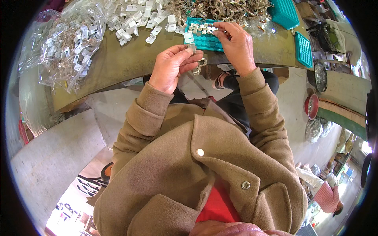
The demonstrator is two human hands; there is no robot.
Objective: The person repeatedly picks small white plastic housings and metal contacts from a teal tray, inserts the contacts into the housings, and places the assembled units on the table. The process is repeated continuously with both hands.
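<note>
My left hand pinches a small white plastic battery case, its lid folded open, upright over the near left corner of a teal tray. A small coil of clear wire hangs beneath my left fingers. In the tray's far part lie several round silver button cells. At their right end my right hand has its thumb and fingers closed round a cell, partly hidden by the fingertips. The tray's near rows show bare round pockets.
Loose white cases and a clear bag of wired cases cover the table's left. Wire coils heap at the back. Teal trays stack at the right, another tray at the edge. Another person is at far lower right.
</note>
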